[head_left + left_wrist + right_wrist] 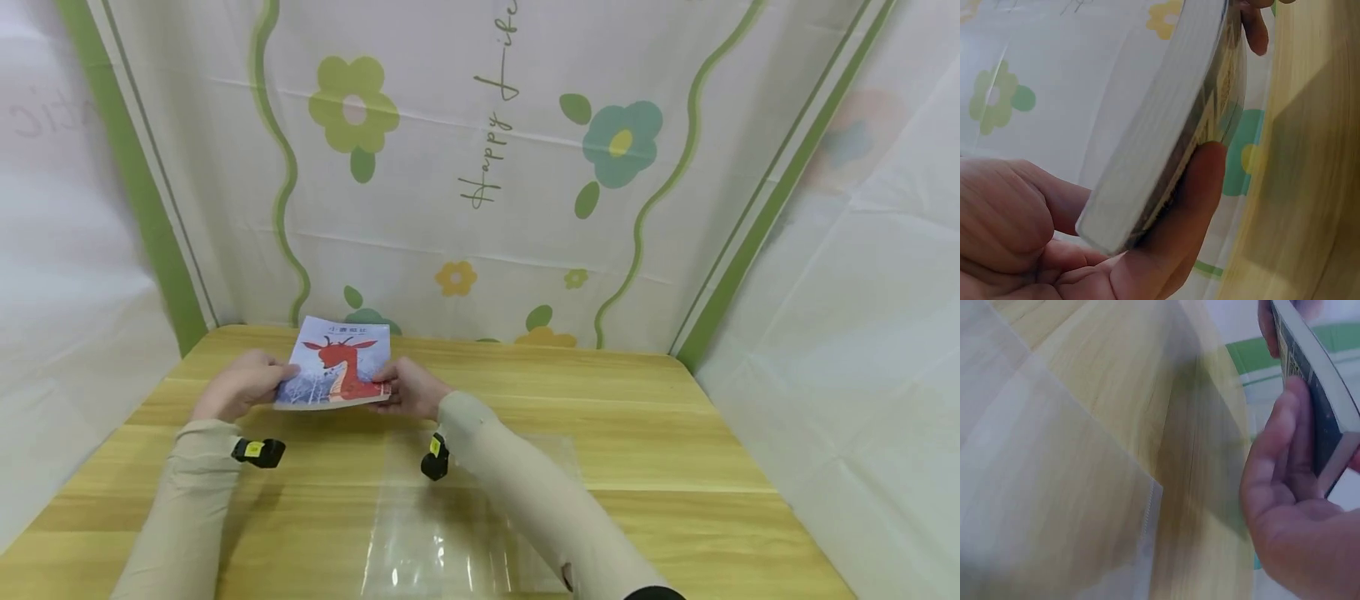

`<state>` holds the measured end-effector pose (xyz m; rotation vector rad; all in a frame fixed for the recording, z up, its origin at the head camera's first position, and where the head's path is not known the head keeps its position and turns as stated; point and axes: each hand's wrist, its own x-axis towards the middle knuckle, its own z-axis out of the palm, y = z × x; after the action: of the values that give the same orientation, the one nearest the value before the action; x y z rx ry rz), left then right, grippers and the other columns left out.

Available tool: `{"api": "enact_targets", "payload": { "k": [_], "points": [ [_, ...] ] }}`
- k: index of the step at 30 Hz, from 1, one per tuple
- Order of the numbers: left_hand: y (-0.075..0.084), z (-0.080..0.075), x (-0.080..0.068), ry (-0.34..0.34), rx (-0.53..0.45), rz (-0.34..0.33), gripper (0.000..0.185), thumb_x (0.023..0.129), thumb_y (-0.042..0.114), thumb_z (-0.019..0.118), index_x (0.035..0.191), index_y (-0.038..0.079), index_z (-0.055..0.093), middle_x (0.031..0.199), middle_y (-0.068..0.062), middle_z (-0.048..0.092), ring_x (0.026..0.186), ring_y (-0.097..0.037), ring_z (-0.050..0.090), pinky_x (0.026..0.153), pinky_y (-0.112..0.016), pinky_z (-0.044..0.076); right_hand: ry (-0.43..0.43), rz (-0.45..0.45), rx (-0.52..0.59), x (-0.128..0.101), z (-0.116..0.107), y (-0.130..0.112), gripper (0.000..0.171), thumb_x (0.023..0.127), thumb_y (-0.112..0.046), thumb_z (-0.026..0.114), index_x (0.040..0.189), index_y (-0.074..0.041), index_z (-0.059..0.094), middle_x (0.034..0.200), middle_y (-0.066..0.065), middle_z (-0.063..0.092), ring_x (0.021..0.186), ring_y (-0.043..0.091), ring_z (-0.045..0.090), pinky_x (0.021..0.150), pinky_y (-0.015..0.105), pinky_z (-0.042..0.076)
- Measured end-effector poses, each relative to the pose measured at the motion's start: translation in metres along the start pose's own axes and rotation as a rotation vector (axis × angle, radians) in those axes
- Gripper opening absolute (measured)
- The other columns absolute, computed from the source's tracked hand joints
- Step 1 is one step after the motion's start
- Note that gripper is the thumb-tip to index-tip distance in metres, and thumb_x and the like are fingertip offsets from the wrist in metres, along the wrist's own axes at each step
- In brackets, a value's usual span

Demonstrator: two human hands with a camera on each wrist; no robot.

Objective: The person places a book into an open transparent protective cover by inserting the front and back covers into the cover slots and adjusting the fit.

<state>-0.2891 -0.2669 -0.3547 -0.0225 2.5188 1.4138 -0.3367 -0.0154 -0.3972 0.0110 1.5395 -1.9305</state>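
Both hands (327, 389) hold the book (337, 363) (above table (675, 433))

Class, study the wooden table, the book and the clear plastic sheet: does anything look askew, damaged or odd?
Nothing stands out. The thin paperback book with a red deer on its cover is held intact above the wooden table by the left hand and right hand. The clear plastic sheet lies flat.
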Motion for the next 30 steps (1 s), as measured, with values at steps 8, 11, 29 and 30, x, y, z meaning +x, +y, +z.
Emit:
{"api": "enact_targets", "payload": {
  "k": [8, 11, 29, 30],
  "points": [
    [0.022, 0.012, -0.004, 0.003, -0.001, 0.058, 0.035, 0.104, 0.014, 0.046, 0.108, -0.017, 0.060, 0.084, -0.007, 0.062, 0.072, -0.013, 0.055, 0.059, -0.024, 0.048, 0.088, -0.059, -0.030, -0.012, -0.001, -0.009, 0.023, 0.096, -0.014, 0.053, 0.114, 0.001, 0.059, 0.090, 0.010, 0.069, 0.071, 0.017, 0.063, 0.055, 0.025, 0.047],
    [0.026, 0.017, -0.006, 0.010, -0.024, 0.061, 0.035, 0.104, 0.013, 0.045, 0.113, -0.019, 0.058, 0.088, -0.011, 0.064, 0.075, -0.014, 0.059, 0.063, -0.027, 0.053, 0.087, -0.088, -0.078, -0.013, -0.005, -0.011, 0.023, 0.096, -0.010, 0.052, 0.114, 0.002, 0.059, 0.091, 0.010, 0.068, 0.071, 0.016, 0.063, 0.058, 0.026, 0.050],
    [0.039, 0.046, -0.002, -0.036, -0.187, 0.107, 0.037, 0.105, 0.009, 0.043, 0.123, -0.023, 0.049, 0.097, -0.020, 0.065, 0.080, -0.019, 0.066, 0.073, -0.034, 0.059, 0.145, -0.037, -0.027, -0.032, -0.038, -0.019, 0.021, 0.090, -0.002, 0.062, 0.110, 0.003, 0.056, 0.099, 0.014, 0.062, 0.083, 0.021, 0.062, 0.072, 0.031, 0.056],
    [0.040, 0.048, -0.001, -0.022, -0.186, 0.109, 0.037, 0.105, 0.010, 0.044, 0.123, -0.023, 0.049, 0.097, -0.019, 0.065, 0.080, -0.018, 0.066, 0.072, -0.034, 0.059, 0.149, -0.035, -0.025, -0.034, -0.039, -0.022, 0.022, 0.091, -0.002, 0.062, 0.111, 0.003, 0.056, 0.099, 0.014, 0.062, 0.083, 0.021, 0.062, 0.072, 0.031, 0.056]
  ]
}}
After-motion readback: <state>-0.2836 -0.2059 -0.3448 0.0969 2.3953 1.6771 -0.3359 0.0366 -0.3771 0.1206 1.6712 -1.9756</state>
